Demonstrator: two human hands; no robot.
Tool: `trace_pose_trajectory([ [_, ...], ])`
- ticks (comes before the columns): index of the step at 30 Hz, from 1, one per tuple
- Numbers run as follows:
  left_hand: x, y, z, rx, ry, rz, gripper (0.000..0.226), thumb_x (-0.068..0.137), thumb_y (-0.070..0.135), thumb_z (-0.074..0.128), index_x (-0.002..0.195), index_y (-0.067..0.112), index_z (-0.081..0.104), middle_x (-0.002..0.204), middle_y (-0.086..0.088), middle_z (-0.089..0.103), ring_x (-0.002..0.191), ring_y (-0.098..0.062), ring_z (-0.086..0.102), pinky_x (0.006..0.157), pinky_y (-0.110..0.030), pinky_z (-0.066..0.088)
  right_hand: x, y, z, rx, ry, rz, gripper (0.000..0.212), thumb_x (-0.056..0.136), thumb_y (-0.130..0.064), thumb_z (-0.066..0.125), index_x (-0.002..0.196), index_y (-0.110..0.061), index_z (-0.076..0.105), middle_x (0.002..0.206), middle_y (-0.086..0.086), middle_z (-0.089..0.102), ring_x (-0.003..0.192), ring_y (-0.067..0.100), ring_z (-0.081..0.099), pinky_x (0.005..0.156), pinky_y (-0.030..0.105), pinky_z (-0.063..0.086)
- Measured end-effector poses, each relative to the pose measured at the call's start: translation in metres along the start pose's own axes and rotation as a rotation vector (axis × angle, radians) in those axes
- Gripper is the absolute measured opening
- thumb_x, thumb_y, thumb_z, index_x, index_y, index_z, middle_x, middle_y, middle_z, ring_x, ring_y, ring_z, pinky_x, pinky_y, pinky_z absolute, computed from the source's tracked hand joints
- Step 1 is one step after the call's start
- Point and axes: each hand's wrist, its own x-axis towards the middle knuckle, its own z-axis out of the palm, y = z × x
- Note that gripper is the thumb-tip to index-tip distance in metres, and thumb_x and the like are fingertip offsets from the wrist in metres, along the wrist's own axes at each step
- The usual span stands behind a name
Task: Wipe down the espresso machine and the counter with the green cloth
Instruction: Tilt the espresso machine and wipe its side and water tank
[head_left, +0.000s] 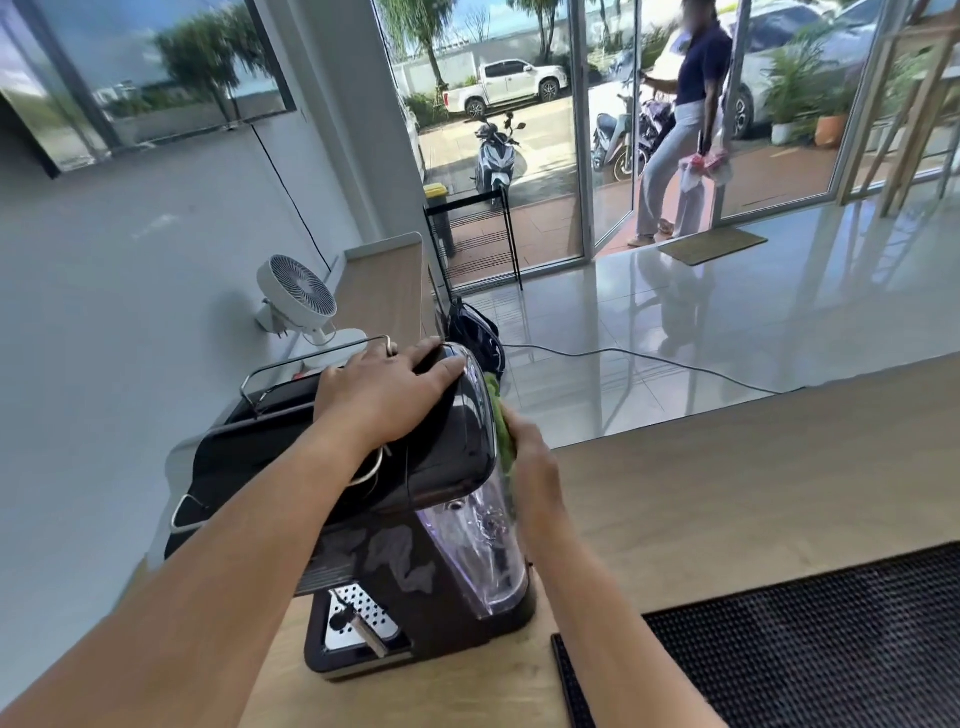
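The pale wooden worktop (727, 467) carries a black espresso machine with a clear water tank (415, 499). The left hand (384, 395) lies flat and open on its top; the right hand (535, 467) holds the green cloth (501, 431) against its right side.

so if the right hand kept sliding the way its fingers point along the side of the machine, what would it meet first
Probably nothing solid. The right hand presses the green cloth against the espresso machine's clear side tank, fingers pointing away. Past the machine's far end lies a dark bag on the floor, seemingly lower; depth is unclear.
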Motion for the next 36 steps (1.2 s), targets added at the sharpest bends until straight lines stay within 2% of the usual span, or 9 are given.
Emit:
trace_pose_trajectory([
  [4,0.001,0.001,0.000,0.005,0.007,-0.002,0.068,0.079,0.085,0.014,0.141,0.059,0.023,0.158,0.002,0.024,0.145,-0.024,0.021,0.114,-0.046,0.016,0.050,-0.020,0.010,-0.085,0.061,0.044,0.040,0.092,-0.037,0.040,0.071,-0.020,0.070,0.078,0.007,0.068,0.080,0.028,0.059,0.079,0.043,0.046],
  [10,-0.001,0.000,-0.001,-0.007,0.000,-0.004,0.067,0.079,0.084,0.015,0.141,0.059,0.023,0.159,0.000,0.023,0.145,-0.025,0.021,0.114,-0.048,0.017,0.081,0.017,-0.012,-0.402,-0.056,0.233,0.042,0.098,-0.026,0.036,0.100,0.009,0.060,0.086,0.014,0.059,0.074,0.022,0.055,0.060,0.028,0.046],
  [15,-0.001,0.000,0.000,-0.006,-0.003,-0.003,0.068,0.079,0.084,0.014,0.141,0.059,0.023,0.159,0.001,0.022,0.145,-0.025,0.021,0.113,-0.049,0.016,0.057,0.047,-0.027,-0.399,0.049,0.320,0.037,0.100,-0.023,0.028,0.067,-0.016,0.041,0.071,0.008,0.049,0.065,0.017,0.043,0.064,0.034,0.034],
  [18,0.000,-0.001,0.000,-0.006,-0.005,-0.009,0.068,0.078,0.085,0.014,0.141,0.059,0.023,0.159,0.000,0.023,0.145,-0.025,0.021,0.112,-0.049,0.016,0.038,0.052,-0.026,-0.363,0.119,0.345,0.038,0.099,-0.029,0.027,0.065,-0.019,0.041,0.069,0.003,0.048,0.067,0.019,0.044,0.068,0.034,0.037],
  [22,0.001,-0.001,0.000,-0.003,0.005,-0.007,0.068,0.078,0.085,0.014,0.141,0.060,0.023,0.159,-0.001,0.023,0.145,-0.026,0.022,0.112,-0.049,0.017,0.024,0.024,-0.016,-0.153,0.060,0.220,0.045,0.099,-0.029,0.032,0.058,-0.021,0.047,0.052,-0.002,0.046,0.046,0.015,0.041,0.049,0.028,0.034],
  [26,0.000,-0.002,0.000,-0.019,0.011,-0.001,0.067,0.078,0.085,0.015,0.140,0.060,0.025,0.158,-0.001,0.025,0.144,-0.025,0.024,0.112,-0.049,0.018,0.043,0.004,-0.003,-0.150,0.006,0.182,0.032,0.091,-0.037,0.035,0.067,-0.020,0.048,0.064,0.003,0.049,0.063,0.019,0.047,0.063,0.034,0.038],
  [32,0.002,-0.005,0.003,-0.034,0.020,0.000,0.069,0.078,0.086,0.016,0.140,0.059,0.026,0.158,-0.001,0.025,0.145,-0.024,0.021,0.113,-0.050,0.015,0.029,0.047,-0.030,-0.351,0.044,0.448,0.042,0.101,-0.033,0.027,0.073,-0.017,0.054,0.080,0.006,0.057,0.070,0.018,0.052,0.066,0.032,0.041],
  [35,0.005,-0.006,0.005,-0.022,0.023,-0.004,0.070,0.077,0.086,0.014,0.140,0.058,0.025,0.158,-0.002,0.025,0.146,-0.024,0.021,0.113,-0.051,0.014,0.007,0.046,-0.028,-0.328,0.063,0.500,0.054,0.105,-0.046,0.021,0.120,-0.011,0.060,0.122,0.013,0.058,0.116,0.028,0.055,0.101,0.040,0.041],
  [36,0.005,-0.006,0.005,-0.016,0.024,-0.004,0.071,0.077,0.086,0.014,0.141,0.058,0.025,0.158,-0.002,0.026,0.145,-0.024,0.021,0.112,-0.051,0.014,-0.002,0.043,-0.029,-0.329,0.083,0.485,0.058,0.105,-0.049,0.021,0.125,-0.010,0.059,0.125,0.014,0.058,0.120,0.030,0.054,0.103,0.042,0.040],
])
